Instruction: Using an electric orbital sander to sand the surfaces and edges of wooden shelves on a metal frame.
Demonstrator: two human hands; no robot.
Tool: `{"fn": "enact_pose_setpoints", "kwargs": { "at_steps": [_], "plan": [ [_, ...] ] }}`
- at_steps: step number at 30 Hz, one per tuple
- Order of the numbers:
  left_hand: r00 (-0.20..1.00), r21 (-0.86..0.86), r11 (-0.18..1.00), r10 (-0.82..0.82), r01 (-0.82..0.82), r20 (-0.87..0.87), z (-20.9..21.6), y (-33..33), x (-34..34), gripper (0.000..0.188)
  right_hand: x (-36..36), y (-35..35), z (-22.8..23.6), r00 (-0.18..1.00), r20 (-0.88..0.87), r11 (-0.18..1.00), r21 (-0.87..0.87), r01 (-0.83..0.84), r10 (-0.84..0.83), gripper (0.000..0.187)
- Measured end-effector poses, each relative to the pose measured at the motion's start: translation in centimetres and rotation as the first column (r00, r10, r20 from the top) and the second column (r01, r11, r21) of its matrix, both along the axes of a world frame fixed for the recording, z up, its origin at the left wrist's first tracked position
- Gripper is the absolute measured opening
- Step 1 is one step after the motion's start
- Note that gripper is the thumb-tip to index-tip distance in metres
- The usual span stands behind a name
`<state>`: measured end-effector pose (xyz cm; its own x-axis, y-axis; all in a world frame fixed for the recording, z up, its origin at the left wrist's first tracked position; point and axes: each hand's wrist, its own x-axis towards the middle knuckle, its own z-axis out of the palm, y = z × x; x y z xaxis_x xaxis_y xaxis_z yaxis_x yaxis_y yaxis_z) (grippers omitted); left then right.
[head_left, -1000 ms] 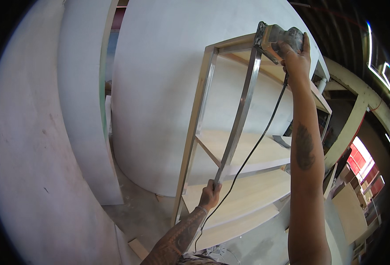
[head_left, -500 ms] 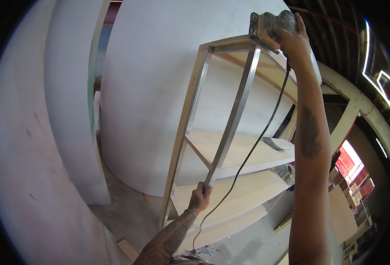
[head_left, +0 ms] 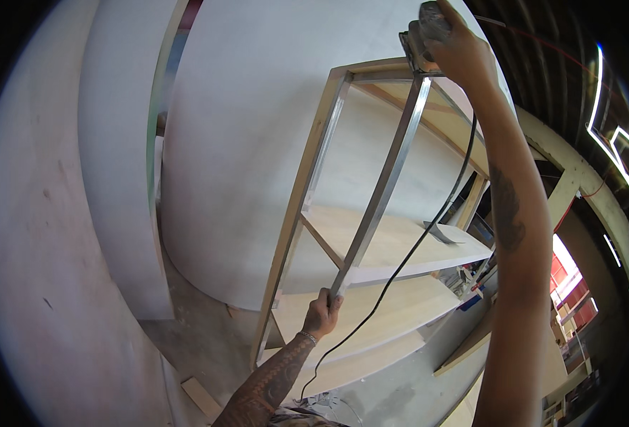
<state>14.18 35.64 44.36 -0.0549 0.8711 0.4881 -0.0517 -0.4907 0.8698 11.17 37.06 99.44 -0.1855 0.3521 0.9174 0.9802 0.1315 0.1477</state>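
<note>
My right hand (head_left: 465, 58) is closed around a dusty electric sander (head_left: 433, 23), raised at the top corner of a shelf frame (head_left: 302, 188). The sander's base rests on or close to the top edge; my hand hides part of it. A black cord (head_left: 394, 274) hangs from it and runs down toward my body. Lower down, my left hand (head_left: 321, 314) grips the frame's metal front upright (head_left: 386, 174), thumb along its side. A dark thin curled sheet (head_left: 441, 233) lies on the upper pale shelf (head_left: 393, 238), below the sander.
A large curved white panel (head_left: 229, 142) stands behind the frame, and more tall white panels (head_left: 115, 164) rise at the left. A wood offcut (head_left: 201, 400) lies low at the left. Wooden boards (head_left: 464, 349) lean at the lower right, above the grey floor (head_left: 400, 388).
My right hand and the sander have shifted up slightly, and the sander has turned, showing less of its side. My left hand keeps its grip on the upright.
</note>
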Motion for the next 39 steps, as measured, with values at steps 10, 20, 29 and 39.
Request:
{"fn": "enact_pose_setpoints", "kwargs": {
  "at_steps": [10, 20, 29, 39],
  "plan": [
    [1.0, -0.007, 1.0, -0.022, 0.022, 0.017, 0.0, 0.2, 0.3, 0.042, 1.1, 1.3, -0.9, 0.986, 0.113, 0.992, 0.004, 0.122, -0.122, 0.077],
    [1.0, -0.014, 1.0, -0.014, 0.014, 0.005, 0.0, 0.1, 0.5, 0.039, 7.4, 3.0, -1.7, 0.844, -0.376, 0.922, 0.223, -0.318, 0.382, 0.09],
    [1.0, -0.011, 1.0, 0.016, -0.016, -0.021, -0.2, 0.1, 0.4, 0.039, 8.4, 1.1, -3.7, 0.694, -0.572, 0.878, 0.108, -0.466, 0.438, 0.088],
    [1.0, -0.001, 1.0, 0.024, -0.024, 0.011, -0.2, 0.1, 0.7, 0.04, 7.6, 1.3, -2.0, 0.62, -0.632, 0.849, 0.122, -0.514, 0.466, 0.091]
  ]
}}
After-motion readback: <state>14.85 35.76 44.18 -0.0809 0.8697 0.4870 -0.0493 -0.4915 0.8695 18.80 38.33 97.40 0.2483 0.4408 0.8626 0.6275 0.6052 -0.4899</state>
